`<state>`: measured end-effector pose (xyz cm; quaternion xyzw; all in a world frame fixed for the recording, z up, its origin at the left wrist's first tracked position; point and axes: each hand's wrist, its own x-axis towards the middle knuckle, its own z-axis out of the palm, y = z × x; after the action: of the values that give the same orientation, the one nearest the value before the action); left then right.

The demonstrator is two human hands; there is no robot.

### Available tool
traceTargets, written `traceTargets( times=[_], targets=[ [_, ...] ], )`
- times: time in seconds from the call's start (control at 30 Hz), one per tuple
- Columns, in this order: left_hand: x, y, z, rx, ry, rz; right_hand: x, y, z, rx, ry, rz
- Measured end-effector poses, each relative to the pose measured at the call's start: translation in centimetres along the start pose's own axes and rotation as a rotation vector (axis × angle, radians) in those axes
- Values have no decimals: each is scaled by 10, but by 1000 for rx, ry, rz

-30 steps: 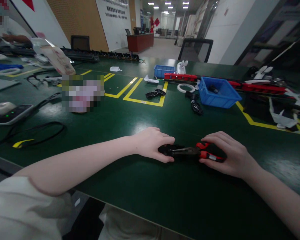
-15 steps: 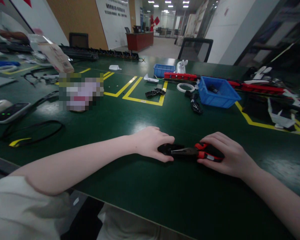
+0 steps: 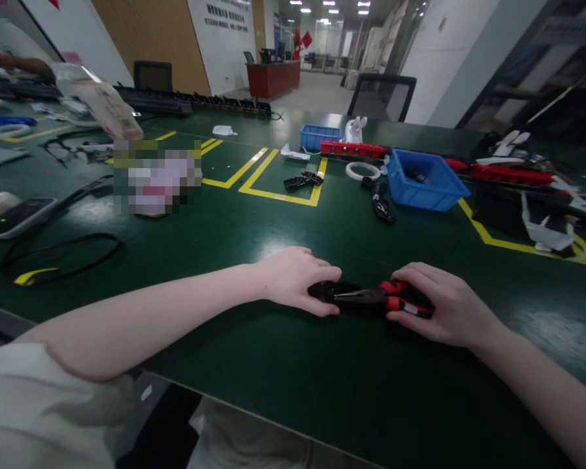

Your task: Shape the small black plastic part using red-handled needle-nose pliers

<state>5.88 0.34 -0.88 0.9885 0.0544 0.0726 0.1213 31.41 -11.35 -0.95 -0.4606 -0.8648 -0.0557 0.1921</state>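
Observation:
A pair of pliers (image 3: 371, 298) with red and black handles lies low on the green table (image 3: 283, 365), jaws pointing left. My right hand (image 3: 442, 306) is wrapped round the red handles. My left hand (image 3: 295, 280) pinches a small black part (image 3: 328, 291) at the tip of the jaws. Both hands rest on the table near its front edge.
A blue bin (image 3: 427, 180) stands behind my right hand, and a smaller blue bin (image 3: 317, 137) sits farther back. Black parts (image 3: 303, 180) lie near the yellow floor-tape lines (image 3: 278, 195). Red rails (image 3: 510, 172), white scraps, a black cable (image 3: 63, 257) and a phone (image 3: 17, 217) lie around.
Almost nothing has moved. My right hand has closed slightly tighter over the pliers' handles; the left hand keeps its pinch.

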Motion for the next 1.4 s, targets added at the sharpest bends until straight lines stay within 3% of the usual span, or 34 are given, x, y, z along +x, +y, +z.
traceTargets(
  times=[1.0,1.4],
  targets=[
    [-1,-1,1,2,7,2,-8,7,6,62,-18,34],
    [0,0,1,56,0,23,-3,-1,3,-33,-18,-2]
  ],
)
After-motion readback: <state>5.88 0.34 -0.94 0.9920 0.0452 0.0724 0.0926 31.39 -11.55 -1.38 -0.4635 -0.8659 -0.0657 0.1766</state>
